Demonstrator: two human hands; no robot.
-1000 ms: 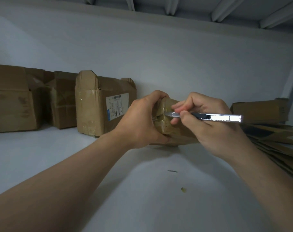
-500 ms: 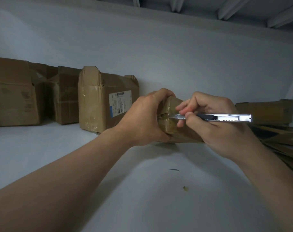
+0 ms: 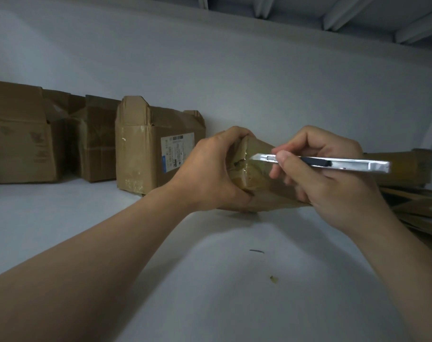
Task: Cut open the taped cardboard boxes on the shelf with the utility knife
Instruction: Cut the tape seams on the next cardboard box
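A small brown cardboard box (image 3: 255, 180) wrapped in glossy tape lies on the white shelf (image 3: 210, 280) near the middle of the view. My left hand (image 3: 211, 172) grips its near end, fingers curled over the top. My right hand (image 3: 328, 178) holds a silver utility knife (image 3: 333, 164) with a black slider, almost level. The blade tip (image 3: 253, 157) rests against the taped seam at the box's end, where a small dark gap shows in the tape. The far part of the box is hidden behind my right hand.
A taller box with a white label (image 3: 155, 149) stands just left of my left hand. Two more brown boxes (image 3: 20, 137) line the back wall at the left. Flattened cardboard (image 3: 422, 206) is piled at the right. Small scraps (image 3: 273, 278) lie on the shelf.
The knife has drawn back slightly to the right along the seam and both hands sit a little lower in view. My grip on the box and on the knife is the same.
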